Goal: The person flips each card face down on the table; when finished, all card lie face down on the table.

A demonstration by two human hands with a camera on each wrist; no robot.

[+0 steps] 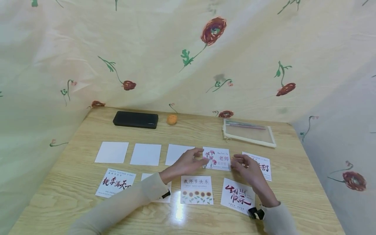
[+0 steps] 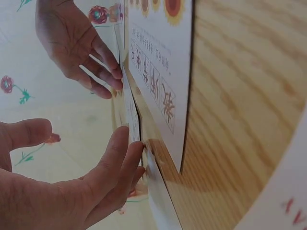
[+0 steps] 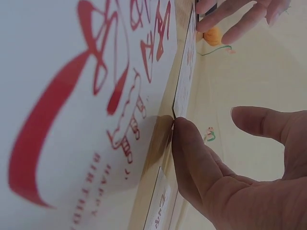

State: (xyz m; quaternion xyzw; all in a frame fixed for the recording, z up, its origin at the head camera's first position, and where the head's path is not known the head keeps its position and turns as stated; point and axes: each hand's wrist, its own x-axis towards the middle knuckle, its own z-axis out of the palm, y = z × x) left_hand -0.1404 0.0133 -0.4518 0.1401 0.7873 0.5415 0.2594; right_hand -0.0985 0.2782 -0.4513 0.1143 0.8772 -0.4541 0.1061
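Observation:
A white card with pink carnations (image 1: 217,158) lies flat on the table between my two hands. At its left edge is my left hand (image 1: 188,162), thumb held apart from the loosely bent fingers (image 2: 111,167). My right hand (image 1: 249,168) has its fingertips at the card's right edge; the right wrist view shows the thumb raised away from the fingers (image 3: 195,155). Neither thumb presses on the card. Left of it, partly behind my left hand, lies a blank white card (image 1: 176,153). A card with red writing (image 1: 265,166) is partly hidden by my right hand.
Nearer me lie a sunflower card (image 1: 196,190), a birthday card (image 1: 237,197) and another lettered card (image 1: 115,183). Two blank cards (image 1: 112,152) lie at the left. Along the back are a black case (image 1: 135,119), a small orange object (image 1: 171,119) and a clear zip pouch (image 1: 248,132).

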